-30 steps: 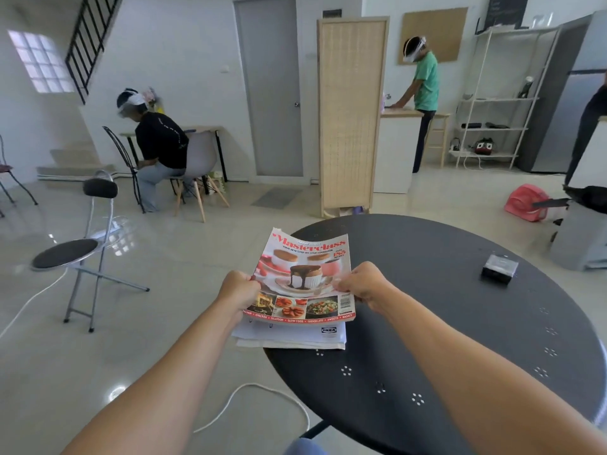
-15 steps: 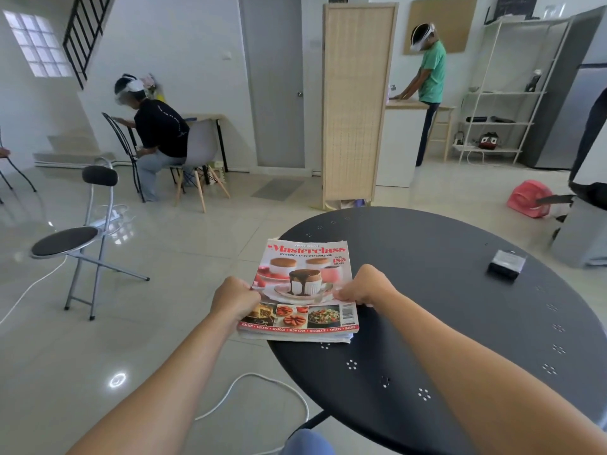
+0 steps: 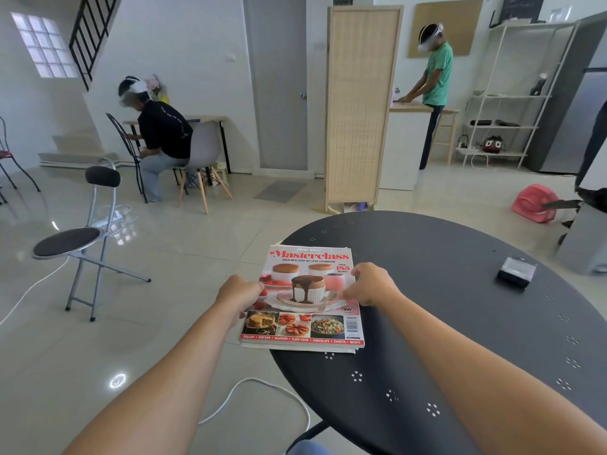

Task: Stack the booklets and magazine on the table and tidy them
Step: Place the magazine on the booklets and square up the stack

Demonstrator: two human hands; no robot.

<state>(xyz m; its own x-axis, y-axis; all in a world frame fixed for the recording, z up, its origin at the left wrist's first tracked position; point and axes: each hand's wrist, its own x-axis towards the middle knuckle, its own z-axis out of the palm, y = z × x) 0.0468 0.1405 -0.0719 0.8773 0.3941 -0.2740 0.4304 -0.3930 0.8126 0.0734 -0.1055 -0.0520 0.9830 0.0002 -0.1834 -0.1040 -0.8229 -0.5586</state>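
A red "Masterclass" cookbook magazine [image 3: 305, 297] lies on top of a stack of white booklets [image 3: 295, 347], whose edges show under its near side. The stack rests flat at the left edge of the round black table [image 3: 443, 307], and its left part hangs over the rim. My left hand [image 3: 238, 295] grips the stack's left edge. My right hand [image 3: 369, 284] holds its right edge, fingers on the cover.
A small black box [image 3: 515, 272] sits on the table's far right. A folding chair [image 3: 88, 238] stands to the left, and a white cable [image 3: 262, 389] lies on the floor under the table's edge. Two people work at the back, beside a wicker screen [image 3: 359, 106].
The magazine was tilted up above the booklets, which stuck out at the near side. It has come down flat, and the stack now sits squared on the table edge.
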